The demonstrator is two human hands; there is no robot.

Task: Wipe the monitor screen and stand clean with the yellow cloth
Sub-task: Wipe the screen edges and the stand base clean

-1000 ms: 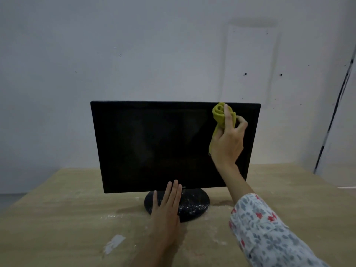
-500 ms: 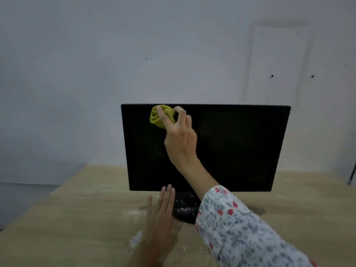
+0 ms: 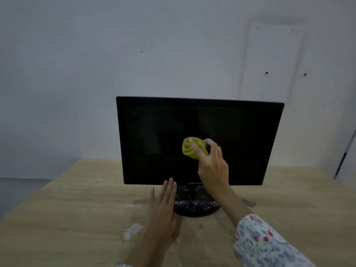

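— Yellow cloth (image 3: 193, 148), bunched into a wad: where is it now?

— Pressed against the middle of the monitor screen (image 3: 240, 135), a little below centre. The right hand (image 3: 212, 164) grips it, thumb and fingers curled round the wad. Half a second ago the same hand had it up at the screen's top edge, near the left corner; a second ago it was near the top right corner.

— So the strokes ran along the top and have now dropped lower?

— That is my reading. The upper band looks covered, and the pass is working down toward the bottom edge.

— And the left hand (image 3: 162, 209)?

— Flat on the table (image 3: 67, 209), fingers straight and together, holding nothing. It lies just beside the stand (image 3: 196, 206), at its left rim, much where it was before, probably bracing the monitor.

— Is the stand done?

— I judge not. White specks are scattered on its round base, and more white residue lies on the table toward the near edge. The lower screen and stand remain.
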